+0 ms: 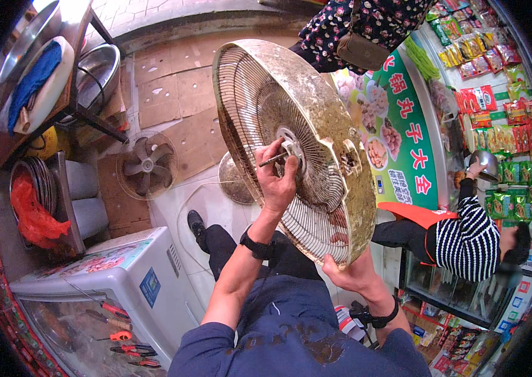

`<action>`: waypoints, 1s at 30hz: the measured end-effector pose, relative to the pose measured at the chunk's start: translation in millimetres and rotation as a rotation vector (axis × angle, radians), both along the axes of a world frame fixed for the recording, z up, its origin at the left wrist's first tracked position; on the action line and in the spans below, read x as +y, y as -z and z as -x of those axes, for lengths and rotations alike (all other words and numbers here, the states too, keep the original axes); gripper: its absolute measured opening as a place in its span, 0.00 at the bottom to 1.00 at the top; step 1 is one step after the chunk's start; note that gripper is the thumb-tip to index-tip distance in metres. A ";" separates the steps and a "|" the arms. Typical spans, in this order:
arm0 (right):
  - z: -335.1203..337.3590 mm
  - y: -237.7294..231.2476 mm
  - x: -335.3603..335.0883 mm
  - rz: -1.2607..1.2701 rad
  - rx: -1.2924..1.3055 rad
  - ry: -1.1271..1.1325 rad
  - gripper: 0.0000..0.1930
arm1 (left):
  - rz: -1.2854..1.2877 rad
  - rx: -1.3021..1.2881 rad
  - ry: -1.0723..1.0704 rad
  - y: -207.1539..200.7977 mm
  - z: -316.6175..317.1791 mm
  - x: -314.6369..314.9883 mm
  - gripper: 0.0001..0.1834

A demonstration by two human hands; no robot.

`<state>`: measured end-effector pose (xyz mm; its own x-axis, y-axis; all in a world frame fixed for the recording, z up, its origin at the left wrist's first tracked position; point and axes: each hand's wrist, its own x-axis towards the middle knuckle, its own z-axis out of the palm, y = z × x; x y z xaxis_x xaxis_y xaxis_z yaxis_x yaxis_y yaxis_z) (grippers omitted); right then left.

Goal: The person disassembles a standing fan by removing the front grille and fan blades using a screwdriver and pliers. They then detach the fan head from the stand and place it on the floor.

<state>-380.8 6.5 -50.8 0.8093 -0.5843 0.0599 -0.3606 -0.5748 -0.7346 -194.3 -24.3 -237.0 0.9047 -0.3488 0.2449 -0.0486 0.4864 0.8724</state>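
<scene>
A large, dirty fan housing (341, 125) with a rust-stained cream shell and a ribbed wire grille (250, 103) is tilted up in front of me. My left hand (278, 179) is closed at the pale hub (291, 143) in its middle, fingers and thumb around a thin dark rod (271, 161). Whether the rod is fixed to the hub cannot be made out. Gripping the near lower rim of the housing is my right hand (352, 276), its thumb on the edge and other fingers mostly hidden.
A fan blade in a round wire guard (146, 164) lies on cardboard (175, 94) at left. Below it stands a white freezer (159, 270) with pliers and screwdrivers (131, 352) on top. Two people (476, 239) (366, 31) are near the snack racks and green-signed counter (404, 135).
</scene>
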 end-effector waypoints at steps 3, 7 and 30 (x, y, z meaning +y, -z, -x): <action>-0.4 0.5 -0.8 0.001 0.037 -0.001 0.36 | -0.079 -0.035 -0.021 -2.8 1.1 1.7 0.22; 5.1 -0.8 -0.4 -0.056 0.114 0.024 0.40 | 0.000 0.277 0.170 -6.2 -3.0 6.2 0.17; 5.8 2.7 -12.6 0.074 0.070 -0.129 0.49 | -0.063 0.517 0.152 -25.3 -5.1 4.0 0.11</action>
<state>-386.6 -6.0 -53.5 0.8810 -0.4715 0.0399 -0.3292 -0.6713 -0.6641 -189.2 -20.3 -211.7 0.8397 -0.4849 -0.2444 0.4615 0.4001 0.7918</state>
